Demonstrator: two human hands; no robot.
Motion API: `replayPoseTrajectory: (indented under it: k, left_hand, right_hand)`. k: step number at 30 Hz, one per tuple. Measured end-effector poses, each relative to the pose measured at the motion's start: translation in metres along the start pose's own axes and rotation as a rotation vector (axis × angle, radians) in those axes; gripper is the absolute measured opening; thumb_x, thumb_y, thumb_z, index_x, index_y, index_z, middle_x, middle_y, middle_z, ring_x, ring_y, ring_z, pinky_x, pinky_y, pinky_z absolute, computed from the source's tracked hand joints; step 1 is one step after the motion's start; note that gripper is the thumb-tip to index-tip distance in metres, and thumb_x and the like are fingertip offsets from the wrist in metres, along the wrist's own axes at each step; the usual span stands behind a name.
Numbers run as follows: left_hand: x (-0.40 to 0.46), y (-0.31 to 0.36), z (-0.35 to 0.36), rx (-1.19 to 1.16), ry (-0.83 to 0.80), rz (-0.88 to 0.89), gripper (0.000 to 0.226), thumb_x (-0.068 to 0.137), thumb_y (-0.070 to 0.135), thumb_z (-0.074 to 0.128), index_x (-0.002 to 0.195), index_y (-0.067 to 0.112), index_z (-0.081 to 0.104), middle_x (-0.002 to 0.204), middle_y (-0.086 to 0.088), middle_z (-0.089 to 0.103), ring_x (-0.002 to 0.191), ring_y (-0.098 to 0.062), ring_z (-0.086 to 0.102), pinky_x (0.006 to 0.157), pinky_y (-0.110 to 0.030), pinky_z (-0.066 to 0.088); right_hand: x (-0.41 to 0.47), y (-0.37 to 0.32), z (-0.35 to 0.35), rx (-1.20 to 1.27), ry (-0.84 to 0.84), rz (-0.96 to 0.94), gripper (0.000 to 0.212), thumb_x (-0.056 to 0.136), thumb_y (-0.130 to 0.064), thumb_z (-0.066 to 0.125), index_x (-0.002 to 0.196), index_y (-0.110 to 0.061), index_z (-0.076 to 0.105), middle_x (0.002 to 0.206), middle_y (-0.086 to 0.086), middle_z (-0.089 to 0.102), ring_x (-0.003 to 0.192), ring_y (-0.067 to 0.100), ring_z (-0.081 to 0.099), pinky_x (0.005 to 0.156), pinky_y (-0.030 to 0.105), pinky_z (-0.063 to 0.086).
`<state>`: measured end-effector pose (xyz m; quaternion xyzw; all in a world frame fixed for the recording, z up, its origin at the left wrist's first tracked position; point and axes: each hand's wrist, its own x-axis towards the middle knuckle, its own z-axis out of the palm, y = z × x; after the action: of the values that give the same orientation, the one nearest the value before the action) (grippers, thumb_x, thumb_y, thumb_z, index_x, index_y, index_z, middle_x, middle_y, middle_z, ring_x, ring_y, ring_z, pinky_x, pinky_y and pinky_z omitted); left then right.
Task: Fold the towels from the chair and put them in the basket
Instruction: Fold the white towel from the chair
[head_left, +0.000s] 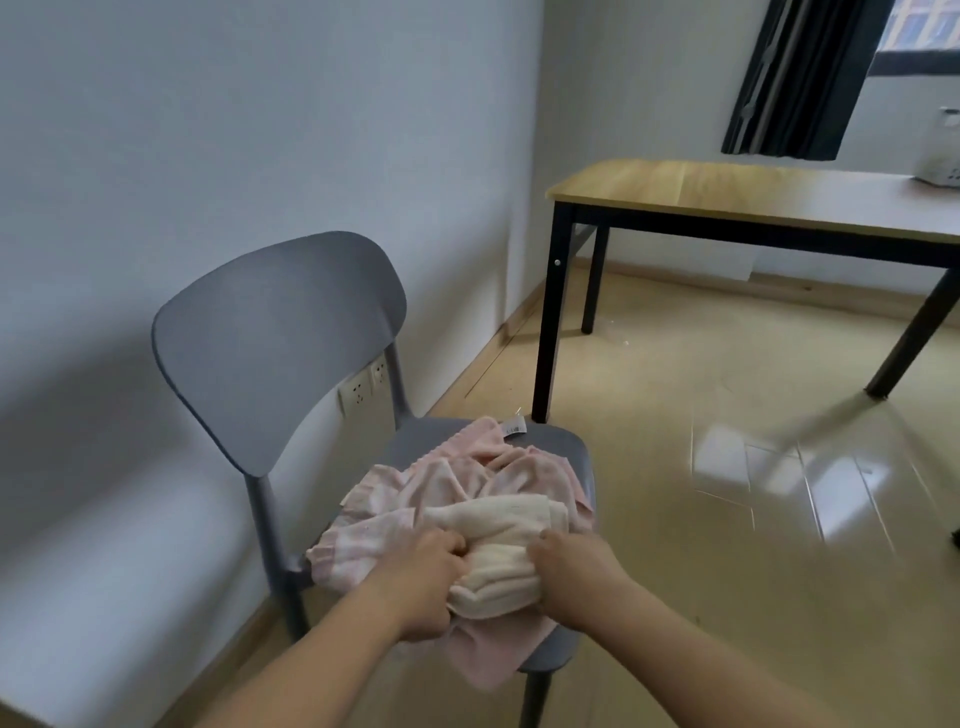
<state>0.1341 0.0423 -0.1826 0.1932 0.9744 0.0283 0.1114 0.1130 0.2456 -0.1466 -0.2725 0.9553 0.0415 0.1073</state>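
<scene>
Gripping the cream towel (501, 558) from both sides, the left hand (423, 587) and the right hand (574, 577) have their fingers curled into its bunched folds, each closed round a handful of cloth near the front of the grey chair (291, 343). The towel looks light, soft and limp; it should sag and trail wherever it is not held, and it will not slip much, since the terry-like pile gives the fingers something to bite. It is not fragile. A handful from the middle will lift it only as a lump, so for folding the better hold is probably two neighbouring corners or one straight hem, pinched and shaken out flat; which parts the hands have now I cannot tell, as the edges are buried in the crumple.

It is a pale cream, ribbed in soft ridges, rolled and creased on itself. It lies on top of a pink towel (467, 478), also crumpled, which spreads over most of the seat and droops off the front edge. A small white label (514, 427) shows at the pink towel's far corner. No basket is in view. Beyond the chair stands a wooden table (727, 192) on black legs.
</scene>
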Motion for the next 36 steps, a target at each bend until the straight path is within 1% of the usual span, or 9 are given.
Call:
replayPoseTrajectory:
  k: [5, 11, 15, 18, 21, 23, 26, 29, 36]
  left_hand:
    - [0.016, -0.01, -0.038, -0.316, -0.16, -0.123, 0.008, 0.076, 0.016, 0.055, 0.084, 0.018, 0.057, 0.084, -0.001, 0.063, 0.079, -0.019, 0.057, 0.06, -0.023, 0.04]
    - [0.019, -0.04, -0.024, -0.854, -0.079, -0.313, 0.031, 0.081, 0.053, 0.061, 0.1, 0.029, 0.057, 0.103, 0.001, 0.066, 0.103, -0.02, 0.062, 0.089, -0.038, 0.05]
    - [0.023, -0.042, -0.017, -1.228, -0.045, -0.44, 0.029, 0.092, 0.039, 0.061, 0.116, 0.023, 0.061, 0.111, -0.006, 0.07, 0.105, -0.023, 0.065, 0.095, -0.038, 0.051]
    - [0.031, -0.034, -0.012, -1.503, -0.007, -0.649, 0.025, 0.088, 0.025, 0.064, 0.11, 0.015, 0.068, 0.1, -0.015, 0.073, 0.091, -0.029, 0.069, 0.083, -0.038, 0.056]
    - [0.051, -0.026, -0.001, -1.403, 0.152, -0.801, 0.039, 0.075, 0.02, 0.062, 0.111, 0.006, 0.062, 0.096, -0.015, 0.069, 0.083, -0.029, 0.066, 0.071, -0.039, 0.054]
    - [0.06, -0.023, 0.002, -1.331, 0.178, -0.872, 0.061, 0.063, 0.026, 0.057, 0.121, 0.008, 0.049, 0.106, -0.011, 0.062, 0.09, -0.027, 0.063, 0.074, -0.039, 0.056]
    - [0.065, -0.021, 0.004, -1.294, 0.209, -0.926, 0.062, 0.068, 0.027, 0.054, 0.126, 0.015, 0.037, 0.117, -0.008, 0.05, 0.097, -0.026, 0.058, 0.081, -0.043, 0.055]
    - [0.067, -0.021, 0.01, -1.236, 0.235, -0.92, 0.066, 0.07, 0.032, 0.056, 0.131, 0.013, 0.041, 0.118, -0.008, 0.052, 0.097, -0.025, 0.058, 0.081, -0.041, 0.055]
    - [0.065, -0.018, 0.006, -1.22, 0.221, -0.903, 0.077, 0.058, 0.044, 0.052, 0.13, 0.015, 0.045, 0.119, -0.008, 0.054, 0.099, -0.027, 0.06, 0.086, -0.044, 0.055]
  right_hand:
    - [0.02, 0.028, -0.018, 0.187, -0.184, 0.029, 0.027, 0.085, -0.027, 0.058, 0.109, -0.021, 0.048, 0.102, 0.003, 0.055, 0.088, 0.021, 0.051, 0.068, 0.03, 0.044]
    - [0.039, 0.056, -0.021, 0.671, -0.281, 0.187, 0.025, 0.081, -0.04, 0.07, 0.09, -0.02, 0.058, 0.088, -0.005, 0.056, 0.08, 0.014, 0.053, 0.066, 0.024, 0.044]
    - [0.048, 0.06, -0.018, 0.963, -0.26, 0.311, 0.041, 0.087, -0.046, 0.062, 0.116, -0.018, 0.055, 0.101, 0.0, 0.058, 0.087, 0.018, 0.056, 0.072, 0.027, 0.047]
    - [0.061, 0.05, -0.011, 1.011, -0.216, 0.368, 0.053, 0.092, -0.044, 0.055, 0.136, -0.018, 0.04, 0.119, 0.004, 0.052, 0.099, 0.022, 0.052, 0.069, 0.027, 0.049]
    - [0.074, 0.045, -0.002, 0.981, -0.188, 0.441, 0.067, 0.092, -0.045, 0.055, 0.146, -0.017, 0.028, 0.136, 0.009, 0.043, 0.108, 0.024, 0.05, 0.078, 0.032, 0.05]
    - [0.08, 0.047, 0.002, 0.966, -0.243, 0.456, 0.069, 0.092, -0.047, 0.054, 0.146, -0.013, 0.029, 0.136, 0.013, 0.045, 0.107, 0.028, 0.055, 0.075, 0.034, 0.053]
    - [0.085, 0.053, 0.006, 0.992, -0.271, 0.447, 0.067, 0.091, -0.047, 0.056, 0.146, -0.016, 0.032, 0.134, 0.013, 0.045, 0.104, 0.029, 0.055, 0.067, 0.03, 0.052]
    - [0.086, 0.056, 0.01, 1.009, -0.224, 0.406, 0.059, 0.092, -0.045, 0.056, 0.142, -0.022, 0.037, 0.125, 0.005, 0.043, 0.102, 0.024, 0.05, 0.063, 0.026, 0.046]
    - [0.085, 0.055, 0.01, 0.972, -0.149, 0.41, 0.057, 0.092, -0.045, 0.055, 0.14, -0.018, 0.039, 0.137, 0.006, 0.045, 0.103, 0.02, 0.046, 0.085, 0.032, 0.045]
